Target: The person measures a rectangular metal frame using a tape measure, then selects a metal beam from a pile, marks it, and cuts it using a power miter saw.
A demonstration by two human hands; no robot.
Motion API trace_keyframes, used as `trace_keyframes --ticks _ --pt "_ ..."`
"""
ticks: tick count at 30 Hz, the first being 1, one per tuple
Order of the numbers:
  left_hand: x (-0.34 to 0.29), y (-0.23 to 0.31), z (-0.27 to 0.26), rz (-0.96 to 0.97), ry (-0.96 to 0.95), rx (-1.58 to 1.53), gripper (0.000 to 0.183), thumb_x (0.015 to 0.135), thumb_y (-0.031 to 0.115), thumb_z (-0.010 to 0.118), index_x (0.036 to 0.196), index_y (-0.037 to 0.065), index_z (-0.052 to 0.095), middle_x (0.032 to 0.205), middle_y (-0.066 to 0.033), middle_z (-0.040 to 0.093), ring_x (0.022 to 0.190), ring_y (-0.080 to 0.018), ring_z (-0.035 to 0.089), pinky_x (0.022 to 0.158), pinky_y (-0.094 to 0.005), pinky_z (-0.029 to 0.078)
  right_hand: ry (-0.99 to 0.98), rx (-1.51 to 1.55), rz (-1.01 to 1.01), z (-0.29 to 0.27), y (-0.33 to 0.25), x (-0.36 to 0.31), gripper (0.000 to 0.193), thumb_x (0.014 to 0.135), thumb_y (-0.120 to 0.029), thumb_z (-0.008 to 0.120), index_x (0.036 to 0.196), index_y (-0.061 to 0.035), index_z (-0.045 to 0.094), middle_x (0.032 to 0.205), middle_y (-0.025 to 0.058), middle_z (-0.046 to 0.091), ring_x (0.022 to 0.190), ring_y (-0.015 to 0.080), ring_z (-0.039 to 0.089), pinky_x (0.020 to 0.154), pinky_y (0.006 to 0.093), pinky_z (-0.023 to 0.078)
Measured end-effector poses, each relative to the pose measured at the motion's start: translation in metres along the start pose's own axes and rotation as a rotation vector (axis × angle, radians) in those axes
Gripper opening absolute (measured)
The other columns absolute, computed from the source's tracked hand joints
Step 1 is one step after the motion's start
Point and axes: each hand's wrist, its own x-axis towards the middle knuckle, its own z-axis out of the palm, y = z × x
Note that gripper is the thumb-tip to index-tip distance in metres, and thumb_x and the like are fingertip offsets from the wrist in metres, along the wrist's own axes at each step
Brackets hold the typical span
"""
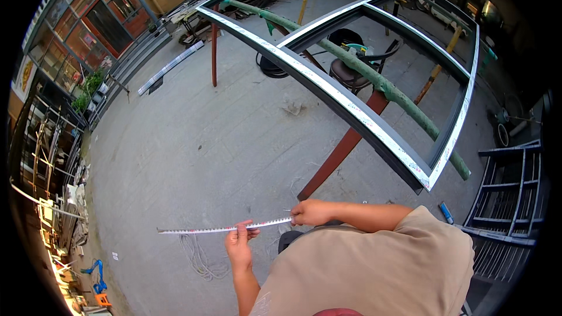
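Standing spot: you stood on a wide grey concrete floor [193, 140], rough and dusty, with things well apart around you.
Big frame: a long metal window frame [351, 108] lay flat on stands in front of you. It was dark on its sides, pale and speckled on top, with straight bars and square corners.
Green pole: a round pole wrapped in green cloth [374, 79] ran under the frame. A rust-red leg [339, 155] leaned below it.
Railings: dark metal railings [509, 193] lay stacked on your right.
Stool: a round dark stool [348, 73] stood under the frame.
Tape: you held the tape measure [225, 229] out level in front of your body, near the frame's closest corner but not touching it. It was thin, flat, pale and bendy, and its free end stuck out past your left hand.
Right hand: your right hand [311, 212] was closed tight on the tape's end.
Left hand: your left hand [240, 244] pinched the strip partway along, thumb on top.
Doing it well: I think you needed to keep the strip straight and tight, with no sag, and keep your pinch right at the mark.
Blue thing: a small blue tube [446, 212] lay on the floor by your right side.
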Motion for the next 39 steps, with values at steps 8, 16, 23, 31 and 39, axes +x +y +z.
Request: trace_keyframes --ticks 8,16,23,31,39 --pt "0.221 0.081 -0.031 0.142 -0.074 -0.193 0.040 0.115 0.038 0.054 0.104 0.002 0.070 0.082 -0.0012 0.061 0.074 -0.0106 0.057 0.072 -0.0275 0.047 0.217 0.475 0.390 -0.019 0.025 -0.018 0.036 0.105 -0.043 0.068 0.117 -0.0099 0.075 0.107 -0.0015 0.070 0.101 0.0133 0.059 0.091 0.0317 0.047" --pt "0.346 0.140 0.094 0.128 -0.376 -0.260 0.037 0.114 0.038 0.055 0.108 0.005 0.070 0.086 0.0002 0.059 0.077 -0.0096 0.054 0.071 -0.0268 0.045 0.782 0.845 0.473 0.056 0.048 -0.092 0.036 0.103 -0.040 0.072 0.109 -0.0051 0.079 0.099 -0.0003 0.073 0.097 0.0122 0.062 0.091 0.0311 0.049" --pt "0.283 0.146 0.273 0.178 -1.018 -0.041 0.036 0.115 0.032 0.053 0.111 0.003 0.073 0.091 -0.0016 0.067 0.081 -0.0095 0.062 0.075 -0.0265 0.051 1.275 0.965 0.398 0.073 0.029 -0.092 0.034 0.103 -0.035 0.073 0.104 -0.0027 0.082 0.092 0.0019 0.078 0.087 0.0107 0.066 0.080 0.0281 0.052" --pt "0.215 0.144 0.415 0.062 -1.590 0.114 0.029 0.114 0.030 0.058 0.116 0.005 0.071 0.094 -0.0026 0.072 0.080 -0.0085 0.067 0.076 -0.0266 0.055 1.867 0.809 0.485 0.066 0.009 -0.111 0.029 0.098 -0.027 0.074 0.097 0.0010 0.081 0.079 0.0066 0.075 0.074 0.0115 0.067 0.069 0.0313 0.052" --pt "0.151 0.120 0.566 -0.071 -1.922 0.425 0.031 0.115 0.031 0.055 0.115 0.005 0.072 0.094 -0.0004 0.068 0.080 -0.0088 0.065 0.079 -0.0278 0.055 2.312 0.814 0.942 0.072 -0.033 -0.108 0.024 0.096 -0.021 0.076 0.094 0.0035 0.077 0.078 0.0071 0.073 0.072 0.0137 0.067 0.069 0.0319 0.052"
